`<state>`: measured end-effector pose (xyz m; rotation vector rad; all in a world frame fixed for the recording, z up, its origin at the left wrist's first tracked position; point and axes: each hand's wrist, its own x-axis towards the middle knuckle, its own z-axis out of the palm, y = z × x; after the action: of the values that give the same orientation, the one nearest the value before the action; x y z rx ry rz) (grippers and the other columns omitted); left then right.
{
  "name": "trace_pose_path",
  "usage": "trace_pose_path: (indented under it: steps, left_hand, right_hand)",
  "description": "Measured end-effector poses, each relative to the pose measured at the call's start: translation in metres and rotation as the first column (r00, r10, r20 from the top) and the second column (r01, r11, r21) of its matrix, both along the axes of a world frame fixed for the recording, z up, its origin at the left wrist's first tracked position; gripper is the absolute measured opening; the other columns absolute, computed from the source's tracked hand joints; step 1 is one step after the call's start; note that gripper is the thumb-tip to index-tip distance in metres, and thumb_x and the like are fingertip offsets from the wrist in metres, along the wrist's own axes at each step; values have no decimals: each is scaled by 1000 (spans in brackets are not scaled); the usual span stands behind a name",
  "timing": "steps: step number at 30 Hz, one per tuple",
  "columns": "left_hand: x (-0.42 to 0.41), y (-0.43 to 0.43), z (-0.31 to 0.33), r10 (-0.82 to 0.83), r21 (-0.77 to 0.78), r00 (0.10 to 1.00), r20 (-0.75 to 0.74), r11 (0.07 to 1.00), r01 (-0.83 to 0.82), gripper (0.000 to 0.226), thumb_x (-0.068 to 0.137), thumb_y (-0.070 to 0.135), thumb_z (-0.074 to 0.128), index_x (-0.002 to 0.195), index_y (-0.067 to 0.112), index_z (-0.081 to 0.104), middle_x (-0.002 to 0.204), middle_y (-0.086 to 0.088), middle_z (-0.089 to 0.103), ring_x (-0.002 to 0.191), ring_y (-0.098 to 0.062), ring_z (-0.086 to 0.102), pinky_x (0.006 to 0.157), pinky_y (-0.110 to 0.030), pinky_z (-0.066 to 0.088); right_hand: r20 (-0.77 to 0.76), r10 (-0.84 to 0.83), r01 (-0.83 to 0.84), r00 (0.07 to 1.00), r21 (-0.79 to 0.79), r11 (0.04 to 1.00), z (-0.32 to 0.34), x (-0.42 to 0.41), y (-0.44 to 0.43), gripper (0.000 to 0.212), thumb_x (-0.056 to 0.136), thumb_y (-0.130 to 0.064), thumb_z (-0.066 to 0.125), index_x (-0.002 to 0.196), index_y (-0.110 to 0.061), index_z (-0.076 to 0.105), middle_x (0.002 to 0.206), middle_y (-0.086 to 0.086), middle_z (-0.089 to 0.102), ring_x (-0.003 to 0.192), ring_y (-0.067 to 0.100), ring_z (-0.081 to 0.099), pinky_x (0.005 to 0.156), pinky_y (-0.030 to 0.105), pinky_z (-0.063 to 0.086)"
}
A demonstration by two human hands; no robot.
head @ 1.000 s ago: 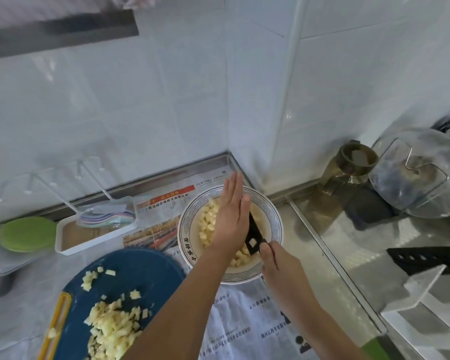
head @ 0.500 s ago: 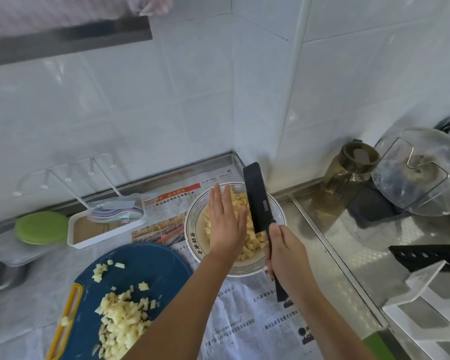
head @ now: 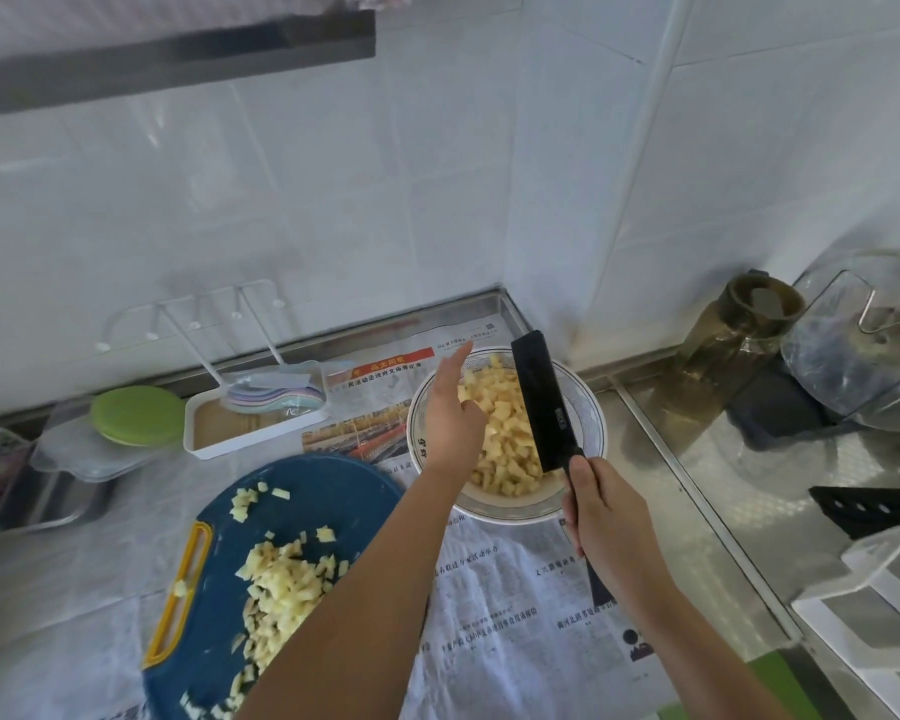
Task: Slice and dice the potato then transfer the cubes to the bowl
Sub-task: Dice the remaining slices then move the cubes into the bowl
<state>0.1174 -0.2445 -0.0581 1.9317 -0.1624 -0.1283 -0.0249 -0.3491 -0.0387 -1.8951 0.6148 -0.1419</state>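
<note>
R hand (head: 609, 517), fingers curled on handle, has raised black-bladed cleaver (head: 541, 402) off pale potato cubes (head: 505, 449) in patterned white ceramic bowl (head: 510, 517) & L hand (head: 450, 413), fingers straight, backs away: load delivered, more left on round blue plastic board (head: 328, 491).

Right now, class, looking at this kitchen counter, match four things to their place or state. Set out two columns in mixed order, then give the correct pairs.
Column A: 1 knife; 2 bowl; 3 cutting board; 4 green lid.
Column B: a) blue, with a pile of potato cubes on it; b) gripped by the right hand, blade over the bowl; c) on a clear container, far left; d) on the newspaper, holding many cubes.
Pairs: 1-b; 2-d; 3-a; 4-c.
</note>
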Motion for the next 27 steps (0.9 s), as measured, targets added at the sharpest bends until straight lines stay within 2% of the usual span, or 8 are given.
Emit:
trace_pose_path:
  steps: [2,6,9,12,14,17,20,27]
  left_hand:
    - [5,7,0,40,-6,999,-9,999,-40,82,83,-17,42,143,38,35,154,9,31,128,-32,48,56,-5,45]
    - [1,27,9,47,-161,994,-96,985,-63,51,97,28,54,145,28,39,148,9,40,132,-7,39,102,-24,37]
    - [-4,62,16,30,-137,995,-96,990,-43,28,101,41,41,117,29,61,114,15,63,103,6,57,88,-15,42]
    - [-4,108,13,72,-31,996,-55,997,-73,20,99,24,49,115,21,62,103,12,64,98,-7,64,76,-8,48]
    - [-8,141,7,118,119,993,-3,986,-117,22,98,15,51,117,16,63,105,7,64,97,-9,60,74,-2,43]
    - [-22,191,-6,131,265,991,18,955,-131,23,97,14,51,115,18,64,109,5,65,99,-8,59,88,-19,45]
    - [-43,240,-26,176,389,984,10,906,-166,25,97,15,52,119,21,63,118,4,61,86,-1,57,76,-18,44]
    - [-93,310,-55,192,454,981,-30,877,-158,30,96,7,51,126,11,58,134,-6,53,122,-21,50,98,-24,35]
  right_hand:
    - [15,16,-16,1000,8,1000,2,-5,2,40,103,-34,35,82,-4,52,60,6,51,44,10,40,49,30,38]
    - [34,82,-83,996,11,997,5,-14,4,40,102,-33,36,81,-3,52,55,5,49,40,12,38,46,31,37]
    - [-9,224,-224,975,-63,973,4,-21,-1,42,101,-37,37,76,-7,53,44,-4,48,35,10,41,48,35,46]
    - [-75,393,-400,916,-118,909,3,-26,-5,44,100,-39,39,71,-9,53,42,-5,49,33,8,43,52,32,49]
    - [-125,508,-521,852,-129,844,-1,-27,-2,46,98,-42,39,70,-8,52,44,-2,50,33,9,45,49,22,46]
    - [-242,650,-685,720,-100,721,-11,-25,13,41,97,-45,42,72,-14,54,50,-2,53,39,7,47,47,17,40]
    - [-355,751,-818,557,-79,569,-30,-22,47,34,98,-44,46,77,-19,58,56,-6,54,43,4,45,47,18,35]
    - [-367,875,-948,315,-81,307,-61,-31,126,40,99,-46,45,82,-12,57,60,-1,52,48,7,45,51,23,33]
